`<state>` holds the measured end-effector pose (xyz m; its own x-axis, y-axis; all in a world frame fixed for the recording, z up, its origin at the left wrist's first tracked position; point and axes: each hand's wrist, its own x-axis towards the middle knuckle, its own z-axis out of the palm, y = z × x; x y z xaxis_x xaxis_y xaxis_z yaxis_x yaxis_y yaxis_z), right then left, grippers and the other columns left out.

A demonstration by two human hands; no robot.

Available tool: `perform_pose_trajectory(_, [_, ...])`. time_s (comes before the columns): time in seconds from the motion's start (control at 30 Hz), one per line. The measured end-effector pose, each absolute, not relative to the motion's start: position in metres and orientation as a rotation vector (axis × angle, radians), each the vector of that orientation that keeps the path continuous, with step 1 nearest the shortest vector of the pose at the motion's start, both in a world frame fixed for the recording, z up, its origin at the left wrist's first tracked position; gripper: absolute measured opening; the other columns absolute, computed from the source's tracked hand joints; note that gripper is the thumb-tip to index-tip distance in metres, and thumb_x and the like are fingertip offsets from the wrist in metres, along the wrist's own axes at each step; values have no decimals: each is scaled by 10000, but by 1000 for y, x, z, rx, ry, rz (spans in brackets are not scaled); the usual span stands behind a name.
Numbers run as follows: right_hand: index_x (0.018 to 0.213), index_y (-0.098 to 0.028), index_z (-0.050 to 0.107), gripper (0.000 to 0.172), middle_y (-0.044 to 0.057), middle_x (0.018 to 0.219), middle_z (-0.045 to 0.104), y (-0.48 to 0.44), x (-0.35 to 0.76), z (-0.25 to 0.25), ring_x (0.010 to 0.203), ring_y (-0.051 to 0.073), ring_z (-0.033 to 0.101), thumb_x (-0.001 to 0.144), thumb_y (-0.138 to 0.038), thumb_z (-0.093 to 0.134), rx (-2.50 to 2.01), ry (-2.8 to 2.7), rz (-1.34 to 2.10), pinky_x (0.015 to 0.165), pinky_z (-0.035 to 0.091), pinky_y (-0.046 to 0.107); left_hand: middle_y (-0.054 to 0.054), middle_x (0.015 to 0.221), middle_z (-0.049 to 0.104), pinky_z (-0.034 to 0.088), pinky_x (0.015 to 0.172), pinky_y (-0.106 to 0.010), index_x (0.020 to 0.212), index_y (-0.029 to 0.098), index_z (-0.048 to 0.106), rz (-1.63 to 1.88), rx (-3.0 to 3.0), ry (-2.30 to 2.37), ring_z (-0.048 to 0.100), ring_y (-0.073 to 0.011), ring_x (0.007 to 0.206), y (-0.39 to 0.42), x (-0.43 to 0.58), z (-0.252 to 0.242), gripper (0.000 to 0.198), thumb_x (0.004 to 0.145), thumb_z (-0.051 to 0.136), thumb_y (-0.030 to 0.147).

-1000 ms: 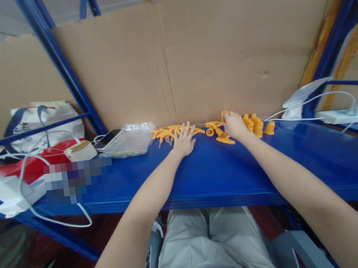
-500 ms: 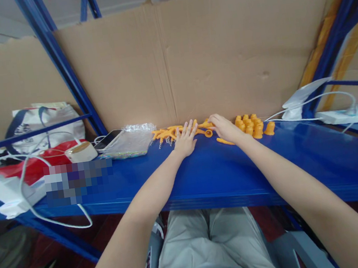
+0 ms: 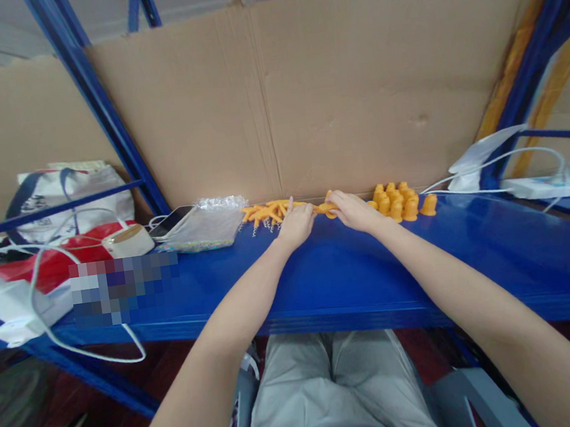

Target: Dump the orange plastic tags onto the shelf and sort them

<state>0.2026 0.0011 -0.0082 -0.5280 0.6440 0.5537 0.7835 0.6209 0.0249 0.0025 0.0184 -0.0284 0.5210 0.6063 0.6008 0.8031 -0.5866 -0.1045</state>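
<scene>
My left hand (image 3: 297,226) and my right hand (image 3: 350,211) are close together near the back of the blue shelf. Their fingers are closed on a slender orange plastic piece (image 3: 321,207) that spans the gap between them. Its ends are hidden by the fingers, so I cannot tell its exact kind. Left of my left hand lies a pile of branching orange plastic pieces (image 3: 264,212) with small silver chains hanging from it. Beyond my right hand stand several orange bell-shaped pieces (image 3: 410,208), grouped in rows.
A clear plastic bag (image 3: 203,230) and a phone (image 3: 175,221) lie to the left, near a white adapter (image 3: 128,242) and loose cables. Cardboard (image 3: 352,85) walls off the back of the blue shelf (image 3: 346,275). A power strip (image 3: 559,184) sits at right.
My left hand has gone from lying flat with spread fingers to closed on the orange piece. The orange strip in front of my right hand no longer shows there.
</scene>
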Motion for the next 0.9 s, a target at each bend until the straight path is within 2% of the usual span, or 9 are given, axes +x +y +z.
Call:
perform_pose_trajectory(0.17, [1127, -163, 666, 233, 162, 1180, 699, 10, 207, -14, 1114, 285, 653, 953, -187, 512, -1142, -2343, -328, 973, 496, 450, -83, 1006, 732, 318, 1205, -565, 938, 196, 588, -744, -2418, -1021, 684, -238, 1040, 21, 3, -31, 126, 971, 467, 195])
perform_pose_trajectory(0.43, [1063, -203, 770, 306, 106, 1135, 753, 13, 205, -14, 1104, 248, 689, 991, -216, 473, -1162, -2320, -250, 990, 508, 390, -84, 962, 716, 320, 1205, -572, 940, 182, 604, -737, -2462, -919, 680, -235, 1011, 21, 3, -31, 136, 963, 473, 209])
perform_pose_trajectory(0.7, [1160, -222, 753, 304, 90, 1198, 742, 7, 201, -11, 1146, 249, 676, 990, -251, 502, -1180, -2369, -207, 1004, 507, 395, -62, 924, 715, 378, 1162, -582, 966, 191, 626, -766, -2449, -783, 685, -227, 965, 22, 0, -29, 151, 948, 476, 199])
perform_pose_trajectory(0.9, [1221, -232, 704, 293, 88, 1209, 733, 1, 195, -8, 1143, 255, 666, 967, -254, 557, -1182, -2417, -241, 969, 497, 392, -72, 931, 724, 402, 1147, -543, 963, 183, 642, -814, -2456, -772, 690, -226, 953, 17, 2, -26, 153, 920, 495, 172])
